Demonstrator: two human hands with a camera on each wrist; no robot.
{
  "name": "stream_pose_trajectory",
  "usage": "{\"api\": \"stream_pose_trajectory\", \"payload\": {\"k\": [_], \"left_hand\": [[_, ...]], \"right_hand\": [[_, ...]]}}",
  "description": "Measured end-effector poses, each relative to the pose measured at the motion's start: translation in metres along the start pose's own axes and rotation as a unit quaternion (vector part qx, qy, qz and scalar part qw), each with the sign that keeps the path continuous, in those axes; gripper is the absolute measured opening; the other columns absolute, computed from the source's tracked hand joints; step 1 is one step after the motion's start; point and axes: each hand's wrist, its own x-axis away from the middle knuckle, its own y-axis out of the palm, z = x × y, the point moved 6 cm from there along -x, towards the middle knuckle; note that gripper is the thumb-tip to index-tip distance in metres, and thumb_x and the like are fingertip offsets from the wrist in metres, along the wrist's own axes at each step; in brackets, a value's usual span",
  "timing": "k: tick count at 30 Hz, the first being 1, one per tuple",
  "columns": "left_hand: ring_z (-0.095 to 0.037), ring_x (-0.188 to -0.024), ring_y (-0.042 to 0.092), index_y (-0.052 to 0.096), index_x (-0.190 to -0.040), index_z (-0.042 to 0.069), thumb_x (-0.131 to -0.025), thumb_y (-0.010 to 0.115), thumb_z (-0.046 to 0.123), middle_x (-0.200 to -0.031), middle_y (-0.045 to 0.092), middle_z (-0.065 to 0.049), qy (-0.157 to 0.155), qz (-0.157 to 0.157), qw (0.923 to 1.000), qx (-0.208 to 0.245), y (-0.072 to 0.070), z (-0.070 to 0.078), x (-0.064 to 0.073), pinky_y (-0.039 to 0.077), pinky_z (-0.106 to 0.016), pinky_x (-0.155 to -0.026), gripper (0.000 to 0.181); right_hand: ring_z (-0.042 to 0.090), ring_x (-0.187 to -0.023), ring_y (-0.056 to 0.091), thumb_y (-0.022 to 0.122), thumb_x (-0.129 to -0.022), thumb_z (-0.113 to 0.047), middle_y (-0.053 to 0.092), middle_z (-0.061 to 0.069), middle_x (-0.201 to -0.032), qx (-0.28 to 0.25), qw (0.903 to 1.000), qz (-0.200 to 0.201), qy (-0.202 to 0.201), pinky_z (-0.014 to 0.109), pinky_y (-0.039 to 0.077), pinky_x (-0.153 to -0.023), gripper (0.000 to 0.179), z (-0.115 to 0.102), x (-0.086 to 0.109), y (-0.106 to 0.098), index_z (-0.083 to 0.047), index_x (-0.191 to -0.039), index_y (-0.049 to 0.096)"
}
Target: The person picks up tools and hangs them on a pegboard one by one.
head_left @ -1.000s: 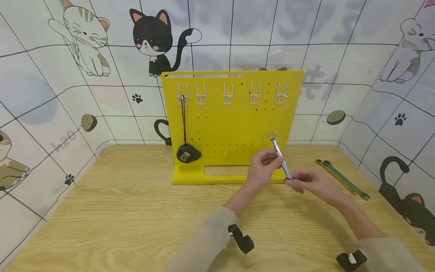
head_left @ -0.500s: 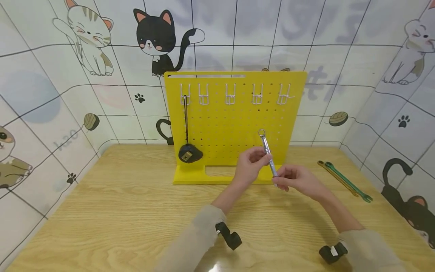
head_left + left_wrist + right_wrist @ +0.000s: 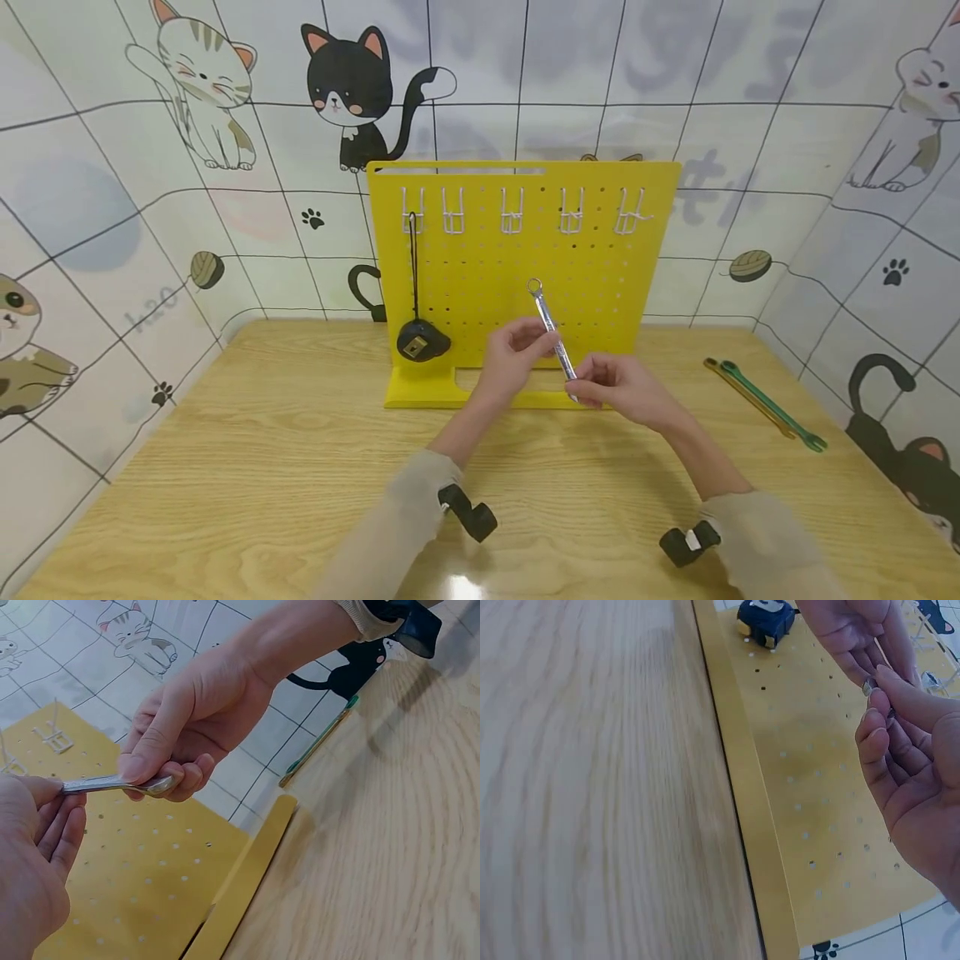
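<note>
A silver combination wrench (image 3: 551, 327) is held up at a slant before the yellow pegboard (image 3: 495, 283), its ring end uppermost. My left hand (image 3: 513, 354) pinches the shaft around its middle between thumb and fingers. Lower down, my right hand (image 3: 618, 387) pinches the other end, whose tip is mostly covered by the fingers in the head view. In the left wrist view the wrench (image 3: 97, 783) spans the short gap between both hands. On the board's leftmost hook hangs a black tape measure (image 3: 422, 340) by its cord.
Several white wire hooks (image 3: 512, 212) line the pegboard's upper part. A green wrench (image 3: 772, 404) and a gold wrench (image 3: 750, 398) lie side by side on the wooden table (image 3: 262, 467) at the right. Behind stands a tiled wall covering with cartoon cats.
Both hands have carried the silver wrench leftward, from before the board's right side to nearer its middle. The grips look the same. The view has shifted slightly.
</note>
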Motion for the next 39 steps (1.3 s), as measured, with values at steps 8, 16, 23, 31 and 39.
{"api": "stream_pose_trajectory", "payload": {"k": [8, 16, 23, 31, 39], "left_hand": [[-0.015, -0.084, 0.067, 0.067, -0.113, -0.010, -0.095, 0.071, 0.008, -0.098, 0.073, -0.009, 0.003, 0.015, 0.9998, -0.010, -0.026, 0.011, -0.002, 0.060, -0.035, -0.084, 0.025], [-0.019, -0.085, 0.069, 0.070, -0.111, -0.007, -0.094, 0.072, 0.008, -0.099, 0.074, -0.010, 0.023, 0.027, 0.9989, -0.030, -0.047, 0.025, -0.006, 0.060, -0.036, -0.084, 0.022], [-0.020, -0.085, 0.067, 0.069, -0.113, -0.007, -0.095, 0.072, 0.011, -0.096, 0.073, -0.006, 0.040, 0.044, 0.9970, -0.050, -0.070, 0.034, -0.009, 0.058, -0.034, -0.084, 0.026], [-0.029, -0.085, 0.065, 0.070, -0.112, -0.007, -0.095, 0.073, 0.012, -0.092, 0.072, -0.003, 0.045, 0.058, 0.9958, -0.055, -0.084, 0.051, -0.011, 0.057, -0.036, -0.084, 0.026], [-0.024, -0.082, 0.065, 0.073, -0.107, -0.004, -0.094, 0.074, 0.012, -0.088, 0.073, 0.001, 0.066, 0.075, 0.9938, -0.048, -0.094, 0.069, -0.016, 0.056, -0.034, -0.085, 0.021]], "right_hand": [[0.019, -0.066, 0.053, 0.070, -0.098, -0.020, 0.060, 0.009, -0.076, -0.016, 0.9997, 0.008, -0.017, 0.035, 0.047, -0.058, 0.018, -0.011, -0.018, 0.017, -0.003, -0.095, 0.065], [0.026, -0.067, 0.054, 0.070, -0.098, -0.018, 0.062, 0.011, -0.077, -0.029, 0.9982, 0.027, -0.044, 0.032, 0.049, -0.060, 0.016, -0.022, -0.036, 0.030, -0.003, -0.095, 0.064], [0.027, -0.068, 0.053, 0.069, -0.098, -0.017, 0.060, 0.011, -0.078, -0.031, 0.9967, 0.045, -0.061, 0.031, 0.046, -0.060, 0.016, -0.035, -0.054, 0.044, -0.003, -0.095, 0.065], [0.035, -0.070, 0.053, 0.069, -0.098, -0.015, 0.060, 0.010, -0.077, -0.047, 0.9943, 0.064, -0.072, 0.027, 0.047, -0.060, 0.015, -0.048, -0.067, 0.054, -0.001, -0.097, 0.067], [0.026, -0.072, 0.053, 0.070, -0.098, -0.017, 0.062, 0.008, -0.082, -0.080, 0.9891, 0.097, -0.077, 0.030, 0.048, -0.064, 0.016, -0.058, -0.081, 0.063, -0.002, -0.101, 0.068]]}}
